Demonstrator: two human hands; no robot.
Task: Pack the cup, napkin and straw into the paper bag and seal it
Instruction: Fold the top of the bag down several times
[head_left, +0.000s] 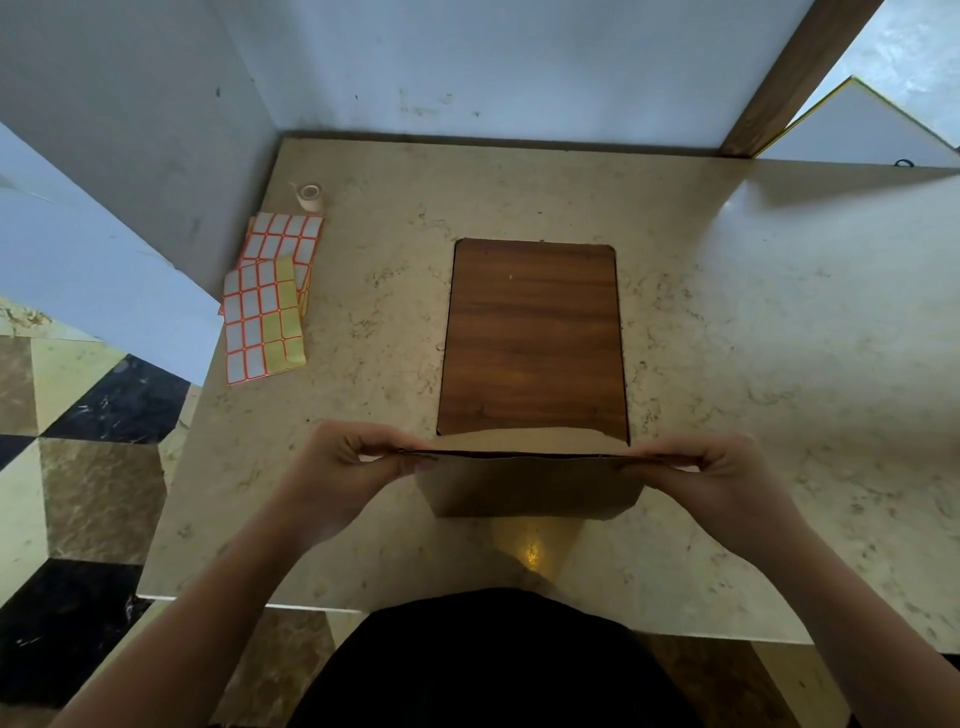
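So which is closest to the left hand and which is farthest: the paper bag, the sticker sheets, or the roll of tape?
Going out from the left hand:
1. Paper bag: the hand is pinching its top edge at the left corner, so they touch.
2. Sticker sheets: farther back on the table, to the left.
3. Roll of tape: farthest, behind the stickers near the wall.

The brown paper bag (530, 488) stands upright near the front of the table, just before a wooden inset panel. Its top edge is pressed flat into one thin, straight, horizontal line, pinched at the left and right ends. The plain front face shows below that line. Cup, napkin and straw cannot be seen.
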